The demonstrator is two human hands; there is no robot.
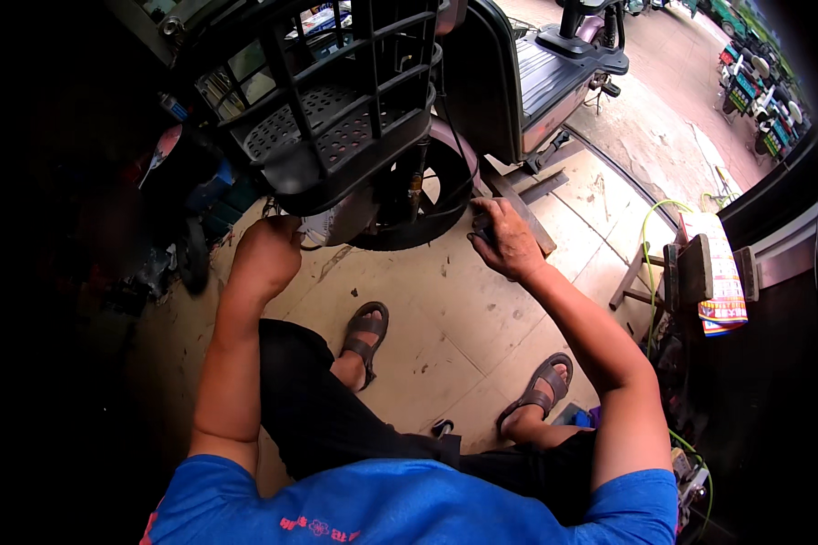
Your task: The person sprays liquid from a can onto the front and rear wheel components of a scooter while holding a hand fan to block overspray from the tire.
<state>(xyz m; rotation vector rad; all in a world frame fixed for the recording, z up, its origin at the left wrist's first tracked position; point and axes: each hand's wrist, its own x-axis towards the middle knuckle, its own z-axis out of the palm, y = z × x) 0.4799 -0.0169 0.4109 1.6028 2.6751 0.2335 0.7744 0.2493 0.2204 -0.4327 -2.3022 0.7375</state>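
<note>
An electric scooter stands in front of me, its black front basket (334, 173) jutting toward me. Beneath the basket are a pale, rounded, shiny part (334, 227) and the black front tyre (398, 239). My left hand (268, 257) is closed next to the pale part, under the basket's left corner; whatever its fingers grip is hidden. To the right of the tyre, my right hand (509, 238) is curled around a small dark object (484, 227), whose kind I cannot make out.
Bars (524, 204) lie on the tiled floor (427, 327) beside the wheel. At right, a bench vise (696, 270) has a colourful printed sheet (718, 282) by its jaws and a yellow-green hose (647, 245) alongside. Dark clutter fills the left. Parked scooters (763, 100) stand outside.
</note>
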